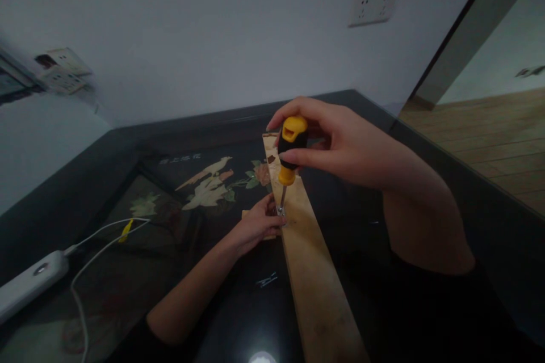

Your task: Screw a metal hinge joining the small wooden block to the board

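Gripping a yellow-and-black screwdriver (290,150) by its stubby handle, the right hand (340,144) had its fingers (298,157) curled closed around the grip, thumb at the top and forefinger across the front. The tool stood nearly upright over a long pale wooden plank (315,272), its metal shaft running down to a point near the plank's left edge, about a third of the way from the plank's far end. The left hand (255,224) lay just left of the plank at that same spot, fingertips pinched close around the base of the shaft; what they held was too small and dim to make out, possibly a screw. A small light wooden piece (246,214) showed under that hand, against the plank's left edge. The plank lay lengthwise on a dark glossy table (426,142) with an inlaid bird-and-flower design (208,181) left of the plank. A few small metal bits (267,280) lay on the table just left of the plank, nearer the person. Far to the plank's left sat a white power strip (29,283) with white cables (102,238).
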Demonstrator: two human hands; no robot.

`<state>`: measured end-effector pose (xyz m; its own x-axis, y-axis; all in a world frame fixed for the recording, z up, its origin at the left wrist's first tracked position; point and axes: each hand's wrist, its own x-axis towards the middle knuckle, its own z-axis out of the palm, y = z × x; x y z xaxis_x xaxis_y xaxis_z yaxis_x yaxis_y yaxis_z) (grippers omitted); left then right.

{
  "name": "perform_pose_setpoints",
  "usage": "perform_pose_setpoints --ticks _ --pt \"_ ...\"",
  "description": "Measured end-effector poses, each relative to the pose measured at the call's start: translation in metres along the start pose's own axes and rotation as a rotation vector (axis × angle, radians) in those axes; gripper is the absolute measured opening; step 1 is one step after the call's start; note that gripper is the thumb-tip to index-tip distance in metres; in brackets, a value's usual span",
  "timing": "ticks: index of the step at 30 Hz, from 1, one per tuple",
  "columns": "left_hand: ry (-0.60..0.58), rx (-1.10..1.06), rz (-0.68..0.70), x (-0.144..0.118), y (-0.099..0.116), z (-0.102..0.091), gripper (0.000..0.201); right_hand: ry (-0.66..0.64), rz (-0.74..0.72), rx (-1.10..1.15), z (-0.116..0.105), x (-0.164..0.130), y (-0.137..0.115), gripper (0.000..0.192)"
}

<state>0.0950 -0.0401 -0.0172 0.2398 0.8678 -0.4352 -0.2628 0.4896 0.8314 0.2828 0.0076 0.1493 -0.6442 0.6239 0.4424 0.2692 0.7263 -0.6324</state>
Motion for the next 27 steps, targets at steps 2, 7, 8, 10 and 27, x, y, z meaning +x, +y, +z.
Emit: perform_pose_setpoints --ticks 2,7,8,10,27 --pt "-0.003 0.012 -0.008 0.0 0.001 0.002 0.07 0.084 0.041 -0.102 0.003 0.001 0.001 0.026" --pt "-0.022 0.022 -0.012 -0.001 0.004 0.005 0.068 0.184 0.116 -0.237 0.013 0.004 0.005 0.026" --pt "-0.025 0.022 -0.013 -0.001 0.005 0.006 0.069 0.179 0.108 -0.223 0.013 0.004 0.006 0.026" --pt "-0.035 0.025 -0.017 -0.001 0.005 0.005 0.07 0.14 0.068 -0.165 0.011 0.002 0.006 0.022" --pt "-0.014 0.018 0.004 0.001 0.001 0.004 0.071 0.211 0.12 -0.264 0.012 0.003 0.007 0.024"
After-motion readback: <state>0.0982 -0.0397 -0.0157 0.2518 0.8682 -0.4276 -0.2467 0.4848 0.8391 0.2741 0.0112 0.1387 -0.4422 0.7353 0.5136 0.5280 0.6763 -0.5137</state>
